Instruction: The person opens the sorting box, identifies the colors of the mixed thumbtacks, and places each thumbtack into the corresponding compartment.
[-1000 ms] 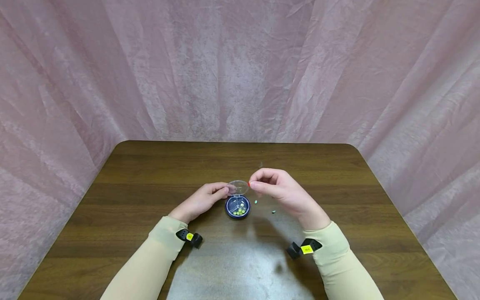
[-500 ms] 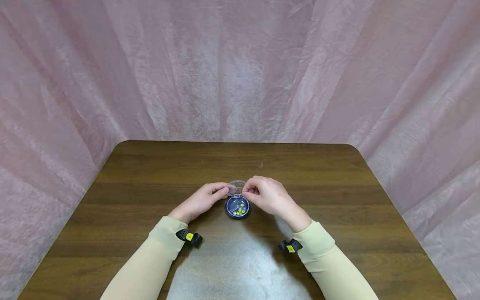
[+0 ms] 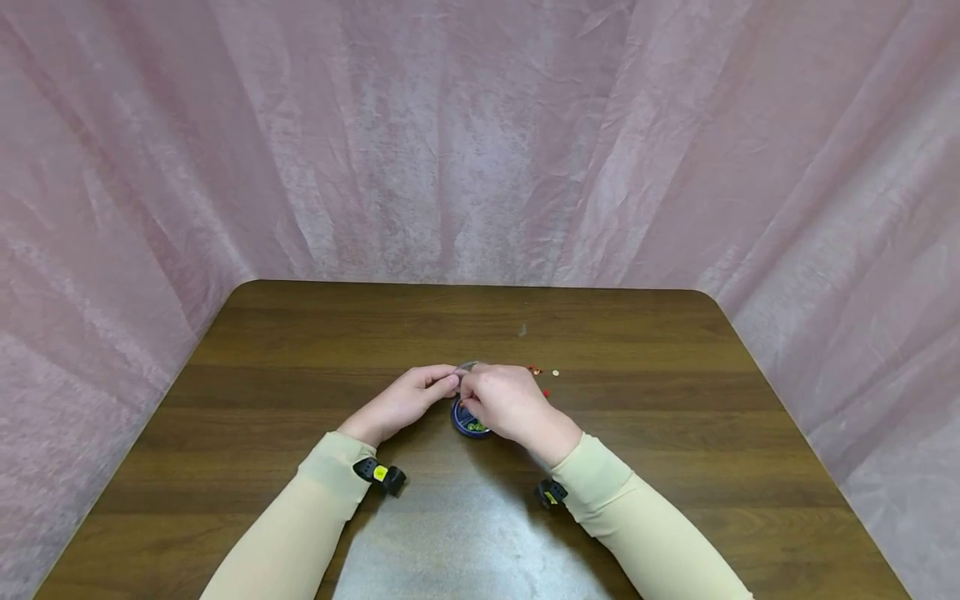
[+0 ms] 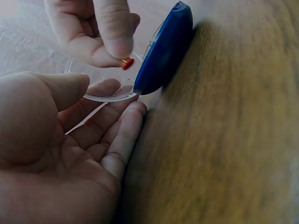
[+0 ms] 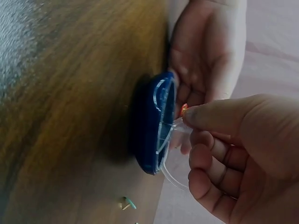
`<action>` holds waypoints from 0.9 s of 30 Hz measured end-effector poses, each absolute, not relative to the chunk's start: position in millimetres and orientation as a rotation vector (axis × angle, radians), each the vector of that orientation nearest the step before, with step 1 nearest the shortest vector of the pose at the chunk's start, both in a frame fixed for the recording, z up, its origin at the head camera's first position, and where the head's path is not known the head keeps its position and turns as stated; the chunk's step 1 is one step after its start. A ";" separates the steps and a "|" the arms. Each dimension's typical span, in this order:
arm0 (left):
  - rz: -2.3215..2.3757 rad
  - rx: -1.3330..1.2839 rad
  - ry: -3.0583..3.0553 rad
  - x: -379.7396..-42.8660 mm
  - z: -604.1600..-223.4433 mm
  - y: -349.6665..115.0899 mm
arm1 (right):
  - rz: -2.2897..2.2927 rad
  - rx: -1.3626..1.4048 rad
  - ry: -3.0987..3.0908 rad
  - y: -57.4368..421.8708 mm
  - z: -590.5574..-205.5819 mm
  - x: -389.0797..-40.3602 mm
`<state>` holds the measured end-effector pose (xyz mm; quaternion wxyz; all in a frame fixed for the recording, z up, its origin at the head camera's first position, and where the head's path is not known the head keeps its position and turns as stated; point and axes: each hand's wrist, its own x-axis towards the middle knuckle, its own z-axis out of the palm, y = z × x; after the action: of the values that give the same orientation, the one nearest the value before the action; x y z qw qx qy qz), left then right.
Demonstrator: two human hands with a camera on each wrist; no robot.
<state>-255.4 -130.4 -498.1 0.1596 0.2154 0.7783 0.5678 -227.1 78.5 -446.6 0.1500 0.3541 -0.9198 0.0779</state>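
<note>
A round dark-blue pill case (image 3: 459, 421) with a hinged clear lid (image 4: 110, 98) stands raised on the table, its inside split into compartments. Yellow-green bits (image 3: 476, 427) lie in the near part. My left hand (image 3: 405, 400) holds the lid's rim between thumb and fingers. Over the case, my right hand (image 3: 510, 404) pinches a small red-and-yellow piece (image 4: 127, 63) between thumb and forefinger, apart from the compartments. In the head view the right hand hides much of the case and lid.
On the wooden table (image 3: 360, 325), small red bits (image 3: 534, 370), another red bit (image 3: 547, 392) and a pale round piece (image 3: 556, 372) lie right of the case. A teal-and-tan bit (image 5: 129, 203) shows in the right wrist view. Pink curtain (image 3: 480, 150) hangs behind.
My right hand has moved left and slightly nearer, from beside the lid to over the case, with the red piece pinched. Red and pale bits behind it came into view. My left hand stays put.
</note>
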 end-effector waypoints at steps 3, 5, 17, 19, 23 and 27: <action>1.631 0.626 2.211 -255.6 -498.9 -129.7 | 0.136 1.009 -2.660 75.3 -448.7 -225.5; 1.636 0.626 2.209 -255.9 -499.6 -129.5 | 0.087 1.008 -2.682 73.5 -450.0 -224.9; 1.640 0.613 2.172 -254.1 -498.5 -130.9 | 0.194 0.984 -2.690 90.8 -437.9 -219.7; 1.641 0.621 2.164 -253.5 -497.0 -130.9 | 0.244 0.931 -2.691 101.4 -434.2 -221.6; 1.618 0.606 2.190 -252.3 -494.9 -131.6 | 0.289 0.786 -2.734 122.7 -433.1 -227.9; 1.611 0.594 2.212 -251.4 -495.8 -133.1 | 0.277 0.721 -2.786 135.9 -437.6 -231.4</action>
<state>-251.4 -133.1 -495.8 0.1699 0.2090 0.7784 0.5671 -231.4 135.9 -437.6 0.1249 0.2476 -0.9561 0.0950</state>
